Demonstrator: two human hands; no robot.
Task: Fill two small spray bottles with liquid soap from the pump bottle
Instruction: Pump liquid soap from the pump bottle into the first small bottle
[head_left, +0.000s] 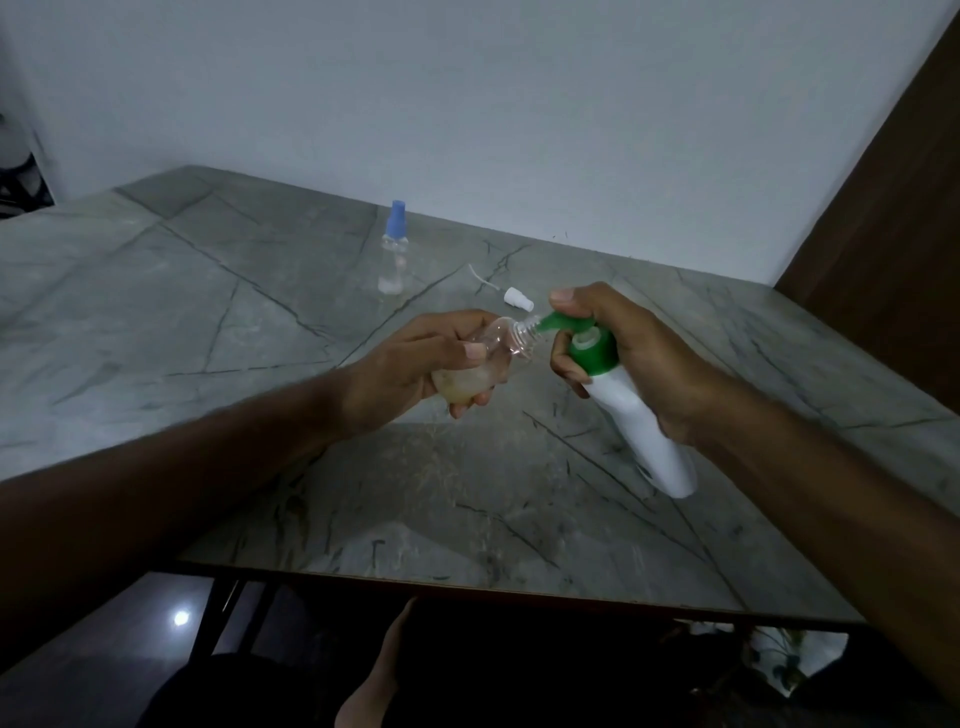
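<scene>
My left hand (415, 364) grips a small clear spray bottle (498, 348), uncapped and tilted, with yellowish soap in its lower part. My right hand (634, 358) holds the white pump bottle (639, 426) tilted above the table, the thumb lying on its green pump head (582, 338). The green spout tip sits at the small bottle's threaded neck. A second small clear bottle (392, 254) with a blue spray cap stands upright farther back. The removed white spray cap (517, 299) with its thin tube lies on the table just behind my hands.
The grey marble-pattern table (260, 322) stretches left and back to a pale wall. A brown wooden panel (893, 208) rises at the right. The table's front edge runs below my arms, with dark floor and table legs underneath.
</scene>
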